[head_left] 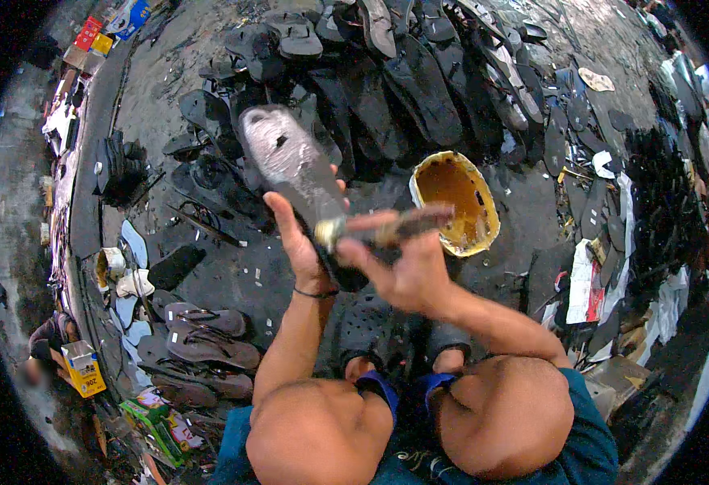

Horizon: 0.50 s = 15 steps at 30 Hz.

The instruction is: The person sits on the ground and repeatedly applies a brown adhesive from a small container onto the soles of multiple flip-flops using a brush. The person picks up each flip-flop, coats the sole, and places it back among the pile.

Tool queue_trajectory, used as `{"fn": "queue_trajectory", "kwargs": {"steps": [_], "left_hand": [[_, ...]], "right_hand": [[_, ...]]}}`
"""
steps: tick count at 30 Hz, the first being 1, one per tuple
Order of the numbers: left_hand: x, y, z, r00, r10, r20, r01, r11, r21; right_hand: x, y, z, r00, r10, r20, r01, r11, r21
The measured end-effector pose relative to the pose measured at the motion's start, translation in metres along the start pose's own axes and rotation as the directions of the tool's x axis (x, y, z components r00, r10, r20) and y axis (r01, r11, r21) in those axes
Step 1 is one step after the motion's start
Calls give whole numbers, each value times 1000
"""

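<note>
My left hand (296, 246) is closed around a dark sandal sole (290, 153), held tilted above the ground. A shiny wet coat covers the sole's far end, where a small dark hole shows; the near part looks matt. My right hand (411, 271) grips a brush (427, 218), blurred by motion. The brush's yellowish head (329, 233) lies at the sole's near half, and appears to touch it. Right of the brush stands a cut-down tub (493, 212) with a crusted cream rim and amber glue-like liquid inside.
Many black sandals (371, 105) are heaped beyond my hands. Brown flip-flops (209, 335) lie at the left, near a yellow box (84, 369). Scraps and a white-and-red sheet (585, 281) litter the right side. My feet in dark clogs (367, 327) are close below.
</note>
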<state>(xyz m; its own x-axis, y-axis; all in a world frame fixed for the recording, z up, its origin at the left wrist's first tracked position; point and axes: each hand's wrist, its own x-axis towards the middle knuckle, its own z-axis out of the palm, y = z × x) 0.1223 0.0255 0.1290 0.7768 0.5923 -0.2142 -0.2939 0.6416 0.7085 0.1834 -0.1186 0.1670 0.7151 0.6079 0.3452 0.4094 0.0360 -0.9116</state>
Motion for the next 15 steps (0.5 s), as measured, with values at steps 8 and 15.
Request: {"fn": "queue_trajectory", "kwargs": {"steps": [8, 15], "left_hand": [[-6, -9, 0, 1000, -13, -22, 14, 999, 45], [-4, -20, 2, 981, -155, 113, 176, 961, -213]], "right_hand": [[15, 25, -16, 949, 312, -40, -305, 945, 117], [27, 18, -14, 931, 360, 58, -364, 919, 153]]}}
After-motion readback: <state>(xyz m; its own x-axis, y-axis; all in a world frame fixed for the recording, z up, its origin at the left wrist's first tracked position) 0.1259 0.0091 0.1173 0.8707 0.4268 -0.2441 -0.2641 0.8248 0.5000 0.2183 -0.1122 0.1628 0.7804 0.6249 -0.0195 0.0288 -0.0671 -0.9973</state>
